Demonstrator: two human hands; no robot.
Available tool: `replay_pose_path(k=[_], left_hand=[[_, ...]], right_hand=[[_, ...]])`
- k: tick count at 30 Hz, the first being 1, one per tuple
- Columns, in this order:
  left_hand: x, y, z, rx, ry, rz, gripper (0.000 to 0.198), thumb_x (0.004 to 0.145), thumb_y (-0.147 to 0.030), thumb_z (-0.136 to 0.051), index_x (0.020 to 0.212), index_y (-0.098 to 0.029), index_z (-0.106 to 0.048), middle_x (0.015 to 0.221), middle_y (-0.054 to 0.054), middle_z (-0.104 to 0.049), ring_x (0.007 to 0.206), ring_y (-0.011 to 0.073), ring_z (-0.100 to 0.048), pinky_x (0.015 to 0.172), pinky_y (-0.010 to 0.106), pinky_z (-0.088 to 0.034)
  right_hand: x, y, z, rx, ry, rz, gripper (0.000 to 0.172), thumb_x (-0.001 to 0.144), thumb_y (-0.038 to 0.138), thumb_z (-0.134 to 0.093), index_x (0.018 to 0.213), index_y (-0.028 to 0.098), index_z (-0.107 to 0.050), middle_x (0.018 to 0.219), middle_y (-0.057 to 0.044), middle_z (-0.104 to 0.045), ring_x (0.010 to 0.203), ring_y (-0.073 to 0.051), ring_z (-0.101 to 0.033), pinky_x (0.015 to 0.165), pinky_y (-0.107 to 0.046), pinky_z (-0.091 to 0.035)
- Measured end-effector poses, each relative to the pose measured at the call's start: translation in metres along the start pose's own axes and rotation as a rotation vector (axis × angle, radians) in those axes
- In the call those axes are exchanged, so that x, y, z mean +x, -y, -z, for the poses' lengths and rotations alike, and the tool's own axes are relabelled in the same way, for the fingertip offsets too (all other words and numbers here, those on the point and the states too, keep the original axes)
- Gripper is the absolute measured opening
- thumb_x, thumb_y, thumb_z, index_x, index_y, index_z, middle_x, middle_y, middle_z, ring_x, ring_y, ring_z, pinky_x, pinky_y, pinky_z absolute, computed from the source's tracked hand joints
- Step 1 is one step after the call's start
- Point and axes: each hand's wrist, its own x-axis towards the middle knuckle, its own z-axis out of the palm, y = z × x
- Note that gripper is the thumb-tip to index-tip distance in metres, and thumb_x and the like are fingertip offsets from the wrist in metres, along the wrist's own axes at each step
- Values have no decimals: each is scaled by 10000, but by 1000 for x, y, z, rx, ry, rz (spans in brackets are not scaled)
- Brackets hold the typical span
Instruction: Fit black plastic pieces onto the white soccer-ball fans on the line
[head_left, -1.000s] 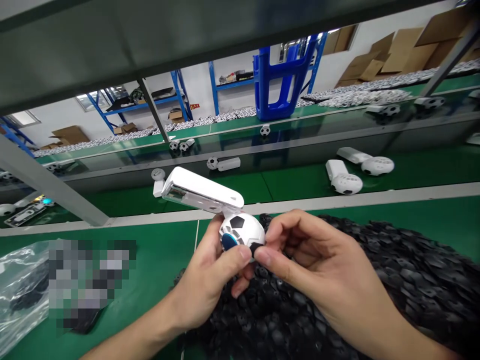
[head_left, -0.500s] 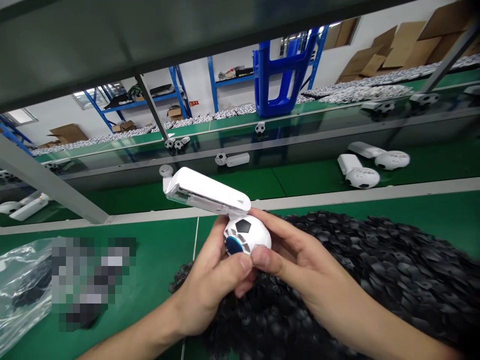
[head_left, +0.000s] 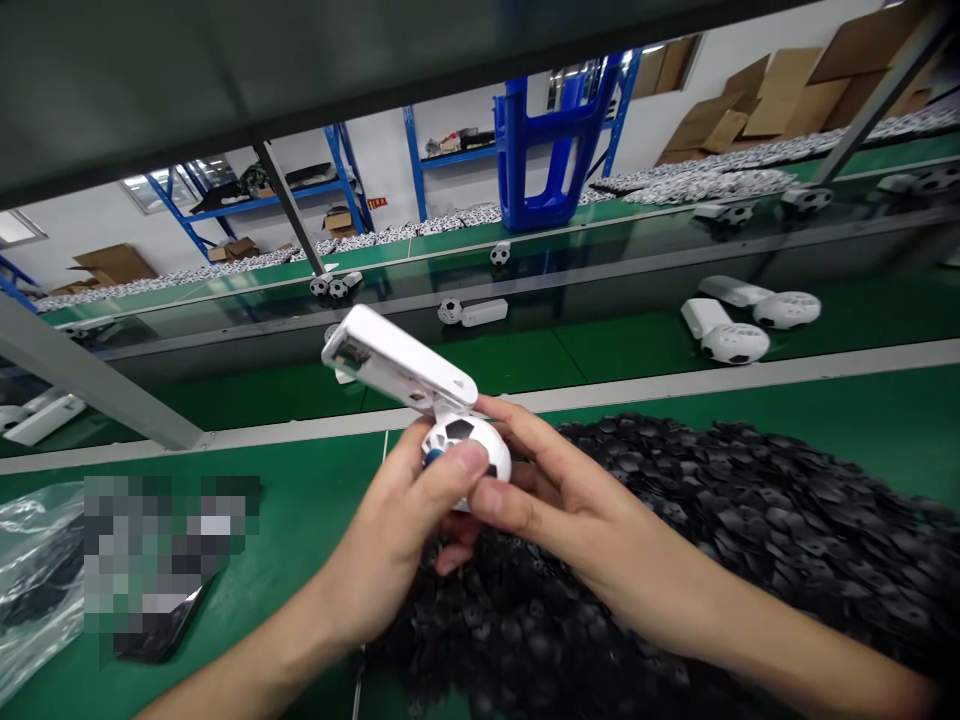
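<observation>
Both hands' fingers, the left hand [head_left: 382,570] and right hand [head_left: 577,520], grip a white football-patterned plastic ball [head_left: 469,450] joined to a white rectangular plastic casing [head_left: 397,360], above a heap of small black pieces [head_left: 720,520]; this close inspection seems to call for a steady hold.

Readable text: none; red wall sign [head_left: 377,203] too small to read

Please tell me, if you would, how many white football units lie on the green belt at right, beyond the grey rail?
2: the nearer football unit by the grey rail, the farther football unit beyond it to the right. More may lie out of frame.
</observation>
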Motion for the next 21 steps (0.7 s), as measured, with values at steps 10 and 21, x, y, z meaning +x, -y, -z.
replay_pose_path(k=[10, 21], left_hand=[[16, -25, 19, 173, -226, -266, 1344, 945, -445, -901, 1787, -410, 146, 763, -38, -738, 527, 244, -734, 462, 334, -654], [17, -37, 23, -594, 84, -142, 326, 1203, -510, -423, 1348, -249, -555, 997, 197, -829, 617, 116, -736, 506, 103, -564]], right_hand=[[0, -26, 20, -1341, 298, -123, 299, 748, -98, -796, 780, 197, -832, 904, -83, -818, 833, -337, -803, 633, -343, -369], [-4, 6, 35, -1132, 168, 577, 180, 1121, 170, -629, 1168, 285, -759, 1085, -4, -818, 959, -197, -779, 828, -322, -581]])
